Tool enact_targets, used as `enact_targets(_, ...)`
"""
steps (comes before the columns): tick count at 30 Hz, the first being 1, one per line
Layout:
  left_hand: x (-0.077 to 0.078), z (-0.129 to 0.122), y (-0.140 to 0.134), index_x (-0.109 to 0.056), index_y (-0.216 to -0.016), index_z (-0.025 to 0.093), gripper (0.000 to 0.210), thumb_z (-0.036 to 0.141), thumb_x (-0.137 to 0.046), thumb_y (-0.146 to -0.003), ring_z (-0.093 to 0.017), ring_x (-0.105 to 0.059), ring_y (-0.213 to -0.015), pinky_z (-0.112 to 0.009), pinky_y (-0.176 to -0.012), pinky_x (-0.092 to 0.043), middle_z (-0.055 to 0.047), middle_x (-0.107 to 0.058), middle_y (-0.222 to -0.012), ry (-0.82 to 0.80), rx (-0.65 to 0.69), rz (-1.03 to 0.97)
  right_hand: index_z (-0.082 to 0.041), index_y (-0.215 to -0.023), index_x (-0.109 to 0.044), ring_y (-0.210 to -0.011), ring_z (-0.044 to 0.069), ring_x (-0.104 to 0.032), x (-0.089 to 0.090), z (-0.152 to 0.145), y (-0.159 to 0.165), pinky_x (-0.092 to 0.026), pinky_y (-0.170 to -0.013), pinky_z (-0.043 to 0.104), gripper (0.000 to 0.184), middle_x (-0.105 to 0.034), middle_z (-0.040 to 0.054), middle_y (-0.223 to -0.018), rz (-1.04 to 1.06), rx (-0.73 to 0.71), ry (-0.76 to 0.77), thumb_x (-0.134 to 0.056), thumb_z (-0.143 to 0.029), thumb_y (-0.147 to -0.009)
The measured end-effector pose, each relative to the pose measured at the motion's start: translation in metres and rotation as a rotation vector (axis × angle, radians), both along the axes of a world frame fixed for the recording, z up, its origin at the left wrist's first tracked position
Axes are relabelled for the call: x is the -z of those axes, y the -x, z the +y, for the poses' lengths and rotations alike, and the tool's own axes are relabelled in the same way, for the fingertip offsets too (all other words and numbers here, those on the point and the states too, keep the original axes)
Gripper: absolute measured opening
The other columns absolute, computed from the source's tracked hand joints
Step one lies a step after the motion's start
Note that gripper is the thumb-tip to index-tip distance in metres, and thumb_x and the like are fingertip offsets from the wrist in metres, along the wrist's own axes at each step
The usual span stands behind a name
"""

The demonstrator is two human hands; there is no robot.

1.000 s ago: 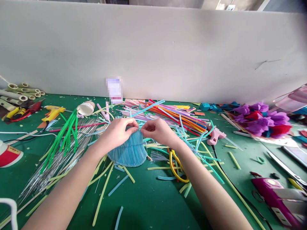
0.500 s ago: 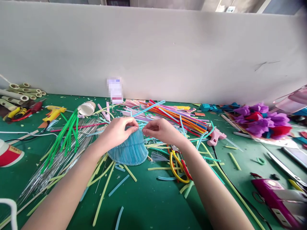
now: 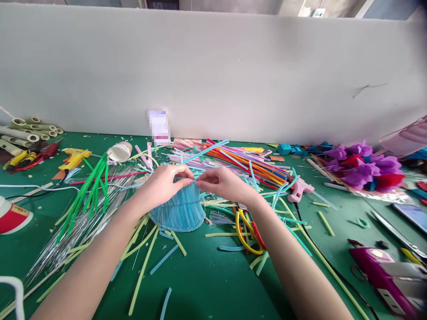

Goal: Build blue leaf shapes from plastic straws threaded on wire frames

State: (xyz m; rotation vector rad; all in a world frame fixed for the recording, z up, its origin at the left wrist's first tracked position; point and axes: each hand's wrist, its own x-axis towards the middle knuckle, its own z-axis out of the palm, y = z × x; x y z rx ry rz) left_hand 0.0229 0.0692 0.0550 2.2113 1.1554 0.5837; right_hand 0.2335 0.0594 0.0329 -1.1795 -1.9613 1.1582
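Green table (image 3: pixel 213 284), plain grey partition wall (image 3: pixel 233 75) behind, soft daylight.

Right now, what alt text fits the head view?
Left hand and right hand pinch the top of a blue flared straw bundle standing on a green table strewn with coloured straws.

Two bare forearms come in from the bottom edge, ending in the left hand (image 3: pixel 163 183) and the right hand (image 3: pixel 223 183). No sleeve covers either arm as far as the view reaches. The wrists and the visible fingers (image 3: pixel 187 171) carry no watch, band, ring or glove.
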Motion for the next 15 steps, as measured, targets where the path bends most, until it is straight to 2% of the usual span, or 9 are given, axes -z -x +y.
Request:
enact_targets(5, 0.007, 0.008, 0.01, -0.067, -0.103, 0.025, 0.021, 0.038, -0.063, -0.087, -0.025, -0.07, -0.101, -0.036, -0.087, -0.052, -0.004, -0.076, -0.106, 0.044, -0.016, -0.032, -0.015, -0.087, -0.072, -0.067, 0.015, -0.063, 0.002, 0.001, 0.002, -0.049, -0.062, 0.025, 0.019, -0.07, 0.0024, -0.074, 0.004, 0.032, -0.032, -0.066, -0.033, -0.082)
enact_targets(7, 0.005, 0.011, 0.018, -0.069, -0.101, 0.024, 0.025, 0.043, -0.062, -0.088, -0.026, -0.07, -0.099, -0.037, -0.085, -0.052, -0.005, -0.076, -0.106, 0.053, -0.003, 0.023, -0.015, -0.084, -0.072, -0.066, 0.015, -0.063, 0.004, 0.003, 0.003, -0.049, -0.062, 0.025, 0.017, -0.07, 0.0023, -0.074, -0.017, 0.055, -0.051, -0.066, -0.03, -0.082)
enact_targets(10, 0.0, 0.013, 0.028, -0.071, -0.09, 0.023, 0.026, 0.047, -0.061, -0.087, -0.025, -0.071, -0.087, -0.035, -0.076, -0.052, -0.004, -0.077, -0.093, 0.092, -0.013, 0.112, -0.016, -0.081, -0.07, -0.065, 0.015, -0.063, 0.008, 0.004, 0.004, -0.048, -0.06, 0.024, 0.012, -0.07, 0.002, -0.072, -0.054, 0.084, -0.078, -0.065, -0.027, -0.081)
enact_targets(12, -0.004, 0.014, 0.031, -0.071, -0.083, 0.023, 0.025, 0.046, -0.061, -0.087, -0.024, -0.07, -0.082, -0.033, -0.072, -0.051, -0.003, -0.077, -0.086, 0.103, -0.028, 0.127, -0.017, -0.078, -0.069, -0.065, 0.015, -0.064, 0.01, 0.004, 0.004, -0.048, -0.06, 0.024, 0.009, -0.07, 0.0018, -0.071, -0.082, 0.104, -0.098, -0.066, -0.026, -0.08)
enact_targets(15, -0.005, 0.014, 0.032, -0.071, -0.083, 0.023, 0.024, 0.046, -0.062, -0.086, -0.024, -0.07, -0.082, -0.032, -0.071, -0.051, -0.002, -0.077, -0.086, 0.098, -0.035, 0.13, -0.018, -0.077, -0.069, -0.067, 0.016, -0.065, 0.011, 0.004, 0.004, -0.048, -0.061, 0.025, 0.008, -0.071, 0.0025, -0.073, -0.097, 0.117, -0.111, -0.066, -0.025, -0.08)
